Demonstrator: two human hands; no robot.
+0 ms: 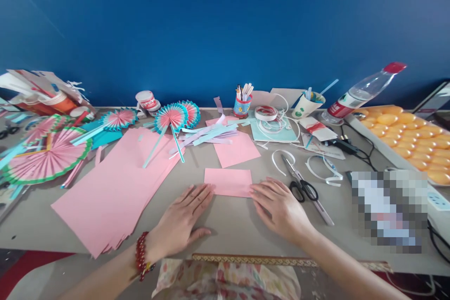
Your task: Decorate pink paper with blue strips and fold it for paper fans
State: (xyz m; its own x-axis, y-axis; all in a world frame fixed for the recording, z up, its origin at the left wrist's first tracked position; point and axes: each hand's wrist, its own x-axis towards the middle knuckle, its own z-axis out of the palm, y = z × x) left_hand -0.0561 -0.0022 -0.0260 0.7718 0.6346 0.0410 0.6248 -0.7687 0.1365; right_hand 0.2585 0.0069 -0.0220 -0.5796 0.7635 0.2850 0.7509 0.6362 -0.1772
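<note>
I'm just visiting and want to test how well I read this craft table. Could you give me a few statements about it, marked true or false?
1. The left hand and the right hand both touch the small pink paper. True.
2. The right hand holds the scissors. False: they lie on the table beside it, untouched.
3. A red bead bracelet sits on the left wrist. True.
4. The stack of pink sheets lies right of the hands. False: it lies to their left.
5. The bottle has a blue cap. False: its cap is red.
</note>
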